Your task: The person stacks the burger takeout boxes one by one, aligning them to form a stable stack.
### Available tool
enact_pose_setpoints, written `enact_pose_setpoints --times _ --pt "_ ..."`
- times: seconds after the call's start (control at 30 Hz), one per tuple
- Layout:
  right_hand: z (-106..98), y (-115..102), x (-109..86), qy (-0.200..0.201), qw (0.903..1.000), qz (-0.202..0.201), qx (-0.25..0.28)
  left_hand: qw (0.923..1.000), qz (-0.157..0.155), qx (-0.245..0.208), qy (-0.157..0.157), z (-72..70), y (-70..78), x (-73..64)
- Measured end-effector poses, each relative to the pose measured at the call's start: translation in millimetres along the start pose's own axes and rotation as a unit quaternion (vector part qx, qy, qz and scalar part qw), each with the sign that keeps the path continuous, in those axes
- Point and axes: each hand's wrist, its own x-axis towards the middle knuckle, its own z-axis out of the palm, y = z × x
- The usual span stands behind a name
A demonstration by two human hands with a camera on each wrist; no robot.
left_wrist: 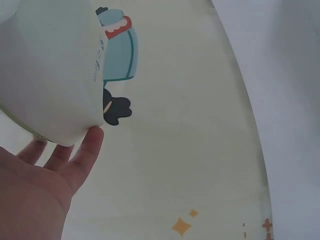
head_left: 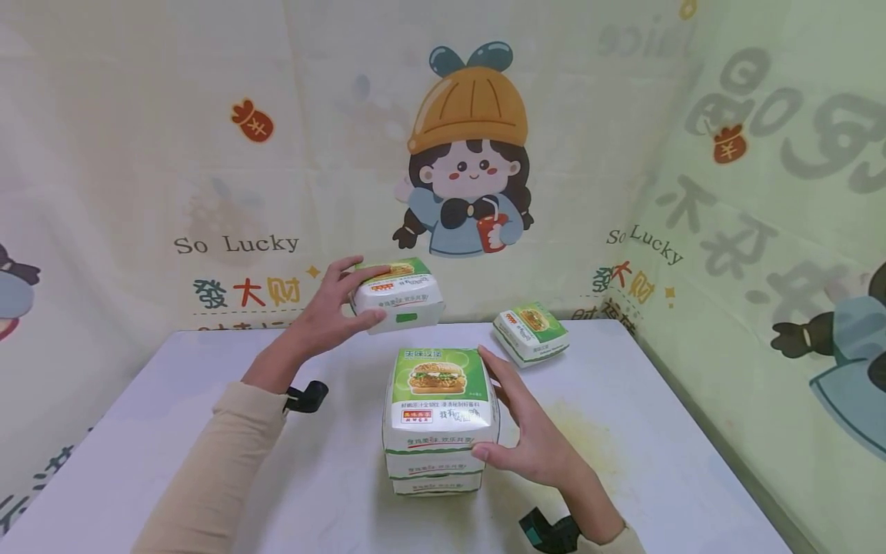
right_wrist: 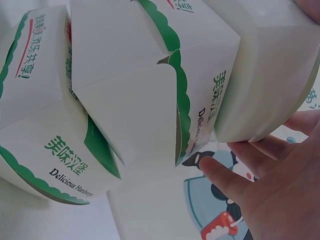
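Above the back of the table, my left hand [head_left: 320, 312] holds a white and green burger box [head_left: 407, 304] by its left end, thumb on the front and fingers over the top. The left wrist view shows that box [left_wrist: 50, 70] close up, with fingertips [left_wrist: 89, 152] against its edge. At the table's middle stands a stack of burger boxes, and my right hand [head_left: 536, 438] grips the top burger box [head_left: 438, 400] from the right, thumb at its front corner. Below it, the lower boxes [head_left: 436, 486] show their front sides. In the right wrist view, the stacked boxes [right_wrist: 150, 110] fill the upper left.
Another burger box [head_left: 531, 332] sits at the back right of the white table [head_left: 332, 477]. A printed cloth [head_left: 346, 177] with cartoon figures and lettering hangs behind and along both sides. A dark wrist camera [head_left: 308, 397] is worn on the left wrist.
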Motion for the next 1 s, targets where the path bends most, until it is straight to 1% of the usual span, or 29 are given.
enact_pose_setpoints --times 0.17,0.37,0.53,0.77,1.0 --pt "0.1 -0.7 -0.4 -0.001 1.0000 0.003 -0.001 0.9999 0.012 -0.003 0.005 -1.8 7.5 -4.2" --pt "0.6 -0.6 -0.3 -0.002 1.0000 0.000 -0.001 0.9990 0.025 -0.031 0.019 -4.0 14.1 -8.1" --pt "0.7 -1.0 -0.4 -0.002 1.0000 -0.005 0.002 0.9974 0.042 -0.055 0.021 -6.9 19.4 -10.0" --pt "0.2 -1.1 -0.3 -0.003 1.0000 -0.006 0.006 0.9938 0.062 -0.093 -0.001 -9.1 29.4 -14.4" --pt "0.0 -0.7 0.1 -0.005 0.9999 -0.009 0.012 0.9888 0.071 -0.129 -0.024 -11.4 42.8 -22.6"
